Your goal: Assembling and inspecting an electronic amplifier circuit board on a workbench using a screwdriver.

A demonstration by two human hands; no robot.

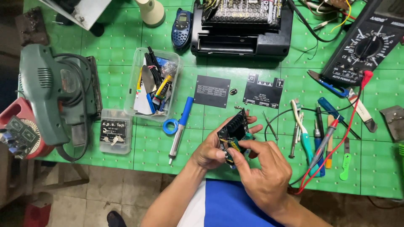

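Head view, looking straight down: the left hand (209, 150) has its fingers (248, 129) wrapped around a small black circuit board with yellow and green parts (232, 133), cradling it from below, thumb pressed on its near edge. The right hand (263, 170) comes in from the other side, thumb and forefinger pinched tight on the board's lower corner. The board hangs just above the near edge of the green gridded desk (176, 145), about midway along it.

Just left of the hands lies a blue-and-white pen-shaped tool (180, 128) with a blue tape ring (170, 126) touching it. Beyond the board, two flat black rectangular plates (212, 91) lie side by side. To the right, a row of screwdrivers and tweezers (313, 134) is crossed by a red probe lead (336, 147). Farther left, a clear plastic tub of small tools (152, 84); at the left edge, a grey-green power sander (52, 94); at the far right corner, a black multimeter (366, 44).
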